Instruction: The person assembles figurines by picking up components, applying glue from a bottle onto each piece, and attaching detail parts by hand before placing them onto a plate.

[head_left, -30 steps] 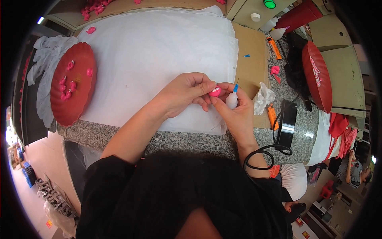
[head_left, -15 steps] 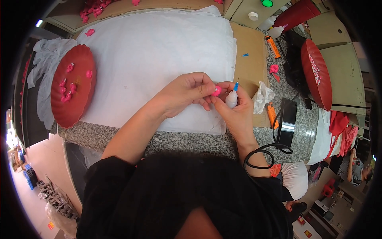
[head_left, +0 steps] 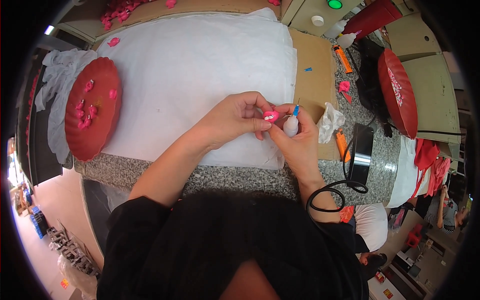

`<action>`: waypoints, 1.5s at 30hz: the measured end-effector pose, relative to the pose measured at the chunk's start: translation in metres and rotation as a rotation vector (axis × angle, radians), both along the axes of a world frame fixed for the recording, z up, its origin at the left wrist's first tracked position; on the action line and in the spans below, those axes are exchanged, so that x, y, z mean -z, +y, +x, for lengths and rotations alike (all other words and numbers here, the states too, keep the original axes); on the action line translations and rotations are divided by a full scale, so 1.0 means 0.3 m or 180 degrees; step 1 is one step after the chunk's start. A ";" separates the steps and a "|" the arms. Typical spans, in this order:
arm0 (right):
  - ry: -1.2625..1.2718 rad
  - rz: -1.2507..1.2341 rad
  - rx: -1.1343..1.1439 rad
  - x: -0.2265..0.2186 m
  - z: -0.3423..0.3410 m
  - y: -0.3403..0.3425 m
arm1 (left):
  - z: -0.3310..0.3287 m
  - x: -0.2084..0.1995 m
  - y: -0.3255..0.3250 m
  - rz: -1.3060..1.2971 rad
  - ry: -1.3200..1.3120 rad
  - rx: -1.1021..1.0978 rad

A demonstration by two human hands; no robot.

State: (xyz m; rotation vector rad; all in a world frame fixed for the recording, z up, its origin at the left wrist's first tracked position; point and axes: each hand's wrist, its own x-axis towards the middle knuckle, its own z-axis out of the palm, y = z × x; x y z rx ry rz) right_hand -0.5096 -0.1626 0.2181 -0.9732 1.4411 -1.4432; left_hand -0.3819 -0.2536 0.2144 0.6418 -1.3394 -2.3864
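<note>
Between the fingertips of my left hand (head_left: 240, 119) is a small pink figurine (head_left: 270, 116) with white spots on the side toward me. My right hand (head_left: 301, 135) is closed around a small white squeeze bottle (head_left: 290, 127) with a blue needle tip pointing up and away. The right fingertips come close to the figurine; whether they touch it I cannot tell. Both hands hover over the near right part of a white sheet (head_left: 200, 65) spread on the table.
A red scalloped dish (head_left: 75, 135) with several pink pieces stands at the left. Another red dish (head_left: 400, 117) holds small white-and-pink bits at the right. Crumpled white tissue (head_left: 330, 122), orange glue tubes (head_left: 343, 59), a black phone-like slab (head_left: 360, 155) and its cable lie right of my hands.
The pink figurine has been turned in my left fingers, so its white spots now face me. My right hand keeps the bottle in nearly the same place.
</note>
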 end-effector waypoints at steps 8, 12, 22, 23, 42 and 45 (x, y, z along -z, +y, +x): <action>0.0128 0.0054 -0.0026 -0.001 0.000 -0.006 | 0.011 -0.017 0.016 -0.1373 -0.0615 -0.0194; 0.0164 0.0032 0.0243 0.002 -0.006 -0.010 | 0.059 -0.094 -0.007 -0.1965 -0.1052 -0.0930; -0.0341 0.0428 0.0086 -0.004 -0.018 0.002 | 0.553 -0.168 -0.290 -0.4855 -0.4690 -0.2527; -0.0344 0.0427 0.0104 0.001 -0.021 0.001 | 0.488 -0.162 -0.331 -0.4912 -0.4205 -0.2541; -0.0499 0.0873 0.0060 -0.014 -0.040 0.002 | -0.566 -0.077 -0.940 -0.4755 -0.3523 -0.0246; -0.0362 0.0861 0.0029 -0.017 -0.039 -0.004 | -0.545 -0.078 -0.966 -0.4786 -0.3389 -0.0188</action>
